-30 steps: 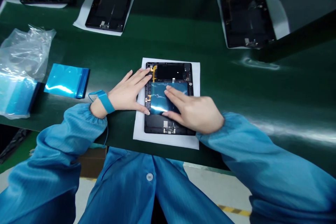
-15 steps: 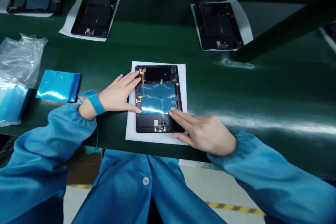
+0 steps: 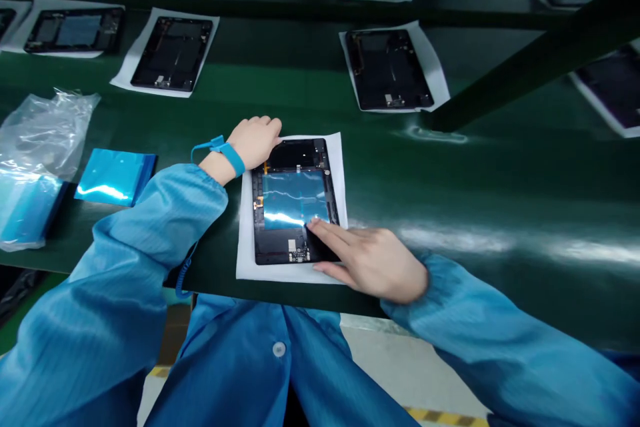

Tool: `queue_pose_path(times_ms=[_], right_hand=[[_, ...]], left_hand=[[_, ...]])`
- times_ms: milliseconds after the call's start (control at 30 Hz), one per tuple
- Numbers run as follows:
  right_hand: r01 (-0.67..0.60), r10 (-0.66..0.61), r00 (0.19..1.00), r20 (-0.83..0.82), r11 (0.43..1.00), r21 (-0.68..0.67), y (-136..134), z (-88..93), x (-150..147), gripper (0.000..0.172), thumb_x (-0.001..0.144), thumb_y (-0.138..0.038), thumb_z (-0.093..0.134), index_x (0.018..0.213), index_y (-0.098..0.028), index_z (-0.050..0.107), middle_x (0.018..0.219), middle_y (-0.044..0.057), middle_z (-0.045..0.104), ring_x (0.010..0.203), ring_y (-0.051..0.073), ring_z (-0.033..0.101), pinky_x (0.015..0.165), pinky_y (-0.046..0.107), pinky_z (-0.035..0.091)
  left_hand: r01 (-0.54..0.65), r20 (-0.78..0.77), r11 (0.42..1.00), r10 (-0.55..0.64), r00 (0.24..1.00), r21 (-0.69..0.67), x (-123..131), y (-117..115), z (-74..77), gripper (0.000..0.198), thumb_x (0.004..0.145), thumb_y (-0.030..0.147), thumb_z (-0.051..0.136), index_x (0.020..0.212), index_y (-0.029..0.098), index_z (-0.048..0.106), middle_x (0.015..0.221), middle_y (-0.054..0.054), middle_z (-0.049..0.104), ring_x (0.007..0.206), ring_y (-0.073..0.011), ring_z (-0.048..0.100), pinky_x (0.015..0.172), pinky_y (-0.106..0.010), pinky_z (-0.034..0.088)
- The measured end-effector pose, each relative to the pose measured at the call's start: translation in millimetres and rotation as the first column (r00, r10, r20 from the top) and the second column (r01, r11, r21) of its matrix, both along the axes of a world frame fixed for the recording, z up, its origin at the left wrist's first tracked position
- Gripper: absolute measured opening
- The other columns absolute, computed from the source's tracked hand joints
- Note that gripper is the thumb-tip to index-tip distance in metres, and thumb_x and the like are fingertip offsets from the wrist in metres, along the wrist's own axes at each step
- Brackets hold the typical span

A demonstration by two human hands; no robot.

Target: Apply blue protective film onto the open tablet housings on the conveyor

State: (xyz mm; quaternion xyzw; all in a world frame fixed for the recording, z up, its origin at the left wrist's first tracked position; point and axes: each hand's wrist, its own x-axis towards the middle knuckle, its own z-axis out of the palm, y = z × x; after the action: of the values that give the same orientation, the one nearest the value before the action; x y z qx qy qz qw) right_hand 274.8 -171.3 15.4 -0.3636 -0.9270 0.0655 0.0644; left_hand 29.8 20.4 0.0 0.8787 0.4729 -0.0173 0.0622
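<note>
An opened black tablet housing [image 3: 280, 243] lies on a white sheet [image 3: 245, 260] in front of me, ribbon cables and small boards showing inside. A shiny blue film-covered rectangle [image 3: 295, 193] fills its middle. My left hand [image 3: 254, 142] rests over the housing's upper left corner, fingers curled and closed; its fingertips are hidden, so what they grip cannot be made out. A blue wrist strap [image 3: 231, 157] circles that wrist. My right hand [image 3: 370, 257] is open, with outstretched fingers touching the lower right part of the blue rectangle and the thumb low beside the housing.
At left are a blue film-wrapped stack [image 3: 113, 175] and a clear plastic bag [image 3: 45, 140] over more blue pieces [image 3: 33, 210]. Other tablet housings [image 3: 173, 53] [image 3: 387, 70] lie on sheets farther back. A dark green post [image 3: 500, 90] slants at the right.
My left hand has moved up from the housing's left side to its upper left corner, and its fingers have curled. My right fingers have slid slightly left along the blue rectangle. The view has shifted.
</note>
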Motion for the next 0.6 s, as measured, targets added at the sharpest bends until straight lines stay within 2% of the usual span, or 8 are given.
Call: queue_pose_path(times_ms=[100,200,267,333,400,467,533,600], right_hand=[[0.256,-0.259,0.948,-0.188,0.966,-0.042,-6,-3.4,10,0.044,0.106,-0.043,0.049,0.135,-0.015,0.066,0.125,0.015,0.077,0.087,0.022,0.078,0.075,0.034,0.063],[0.611,-0.649,0.696,-0.306,0.760,-0.221,11,-14.2,18,0.057,0.098,-0.050,0.060,0.143,-0.016,0.060,0.126,0.018,0.074,0.060,0.017,0.067,0.062,0.036,0.060],[0.578,-0.745,0.583,-0.325,0.661,-0.479,30,-20.7,18,0.066,0.092,-0.060,0.064,0.139,-0.016,0.062,0.113,0.015,0.076,0.052,0.014,0.060,0.056,0.035,0.057],[0.401,-0.752,0.569,-0.332,0.606,-0.687,49,-24.3,12,0.059,0.090,-0.067,0.062,0.121,-0.017,0.070,0.086,0.007,0.074,0.052,0.015,0.058,0.053,0.032,0.053],[0.287,-0.736,0.566,-0.370,0.597,-0.749,70,-25.4,2,0.053,0.091,-0.069,0.059,0.099,-0.019,0.071,0.062,0.001,0.061,0.050,0.014,0.052,0.050,0.029,0.046],[0.293,-0.716,0.543,-0.438,0.651,-0.700,98,-26.5,-11,0.050,0.090,-0.069,0.059,0.087,-0.020,0.068,0.054,-0.003,0.051,0.049,0.013,0.046,0.050,0.027,0.041],[0.363,-0.705,0.505,-0.498,0.697,-0.619,139,-29.6,-24,0.051,0.089,-0.070,0.058,0.080,-0.020,0.065,0.053,-0.003,0.047,0.050,0.012,0.043,0.050,0.027,0.038],[0.453,-0.721,0.463,-0.515,0.692,-0.562,191,-34.5,-35,0.052,0.089,-0.070,0.055,0.075,-0.021,0.061,0.053,-0.003,0.046,0.051,0.013,0.043,0.051,0.028,0.037]], left_hand=[[0.087,-0.042,0.996,-0.087,0.995,0.008,-8,1,5.9,0.028,0.107,0.026,0.043,0.116,0.014,0.067,0.114,-0.014,0.070,0.105,-0.0299,0.066,0.085,-0.041,0.047],[0.123,-0.049,0.985,-0.118,0.992,0.117,-13,-4,21.0,0.027,0.108,0.025,0.042,0.116,0.015,0.067,0.113,-0.012,0.070,0.106,-0.0289,0.066,0.082,-0.039,0.045],[0.116,-0.028,0.971,-0.112,0.993,0.209,-16,-5,34.7,0.030,0.110,0.026,0.039,0.116,0.016,0.066,0.111,-0.012,0.070,0.104,-0.0282,0.065,0.081,-0.038,0.044],[0.089,0.015,0.953,-0.097,0.995,0.288,-22,2,48.1,0.031,0.111,0.027,0.037,0.115,0.017,0.066,0.110,-0.011,0.070,0.102,-0.0272,0.065,0.082,-0.038,0.045],[0.032,0.098,0.945,-0.067,0.993,0.325,-34,18,57.5,0.029,0.110,0.028,0.039,0.112,0.017,0.066,0.110,-0.010,0.070,0.103,-0.0261,0.065,0.087,-0.037,0.046],[-0.112,0.231,0.942,0.038,0.972,0.317,-56,40,59.9,0.028,0.110,0.029,0.041,0.112,0.016,0.065,0.111,-0.011,0.070,0.106,-0.0247,0.065,0.093,-0.036,0.048],[-0.344,0.325,0.900,0.252,0.912,0.267,-87,64,54.8,0.028,0.108,0.029,0.043,0.118,0.013,0.063,0.116,-0.013,0.069,0.111,-0.0243,0.065,0.099,-0.035,0.048],[-0.532,0.192,0.820,0.499,0.845,0.212,-123,85,44.6,0.036,0.102,0.032,0.054,0.128,0.008,0.060,0.128,-0.019,0.065,0.122,-0.0290,0.062,0.107,-0.038,0.046]])
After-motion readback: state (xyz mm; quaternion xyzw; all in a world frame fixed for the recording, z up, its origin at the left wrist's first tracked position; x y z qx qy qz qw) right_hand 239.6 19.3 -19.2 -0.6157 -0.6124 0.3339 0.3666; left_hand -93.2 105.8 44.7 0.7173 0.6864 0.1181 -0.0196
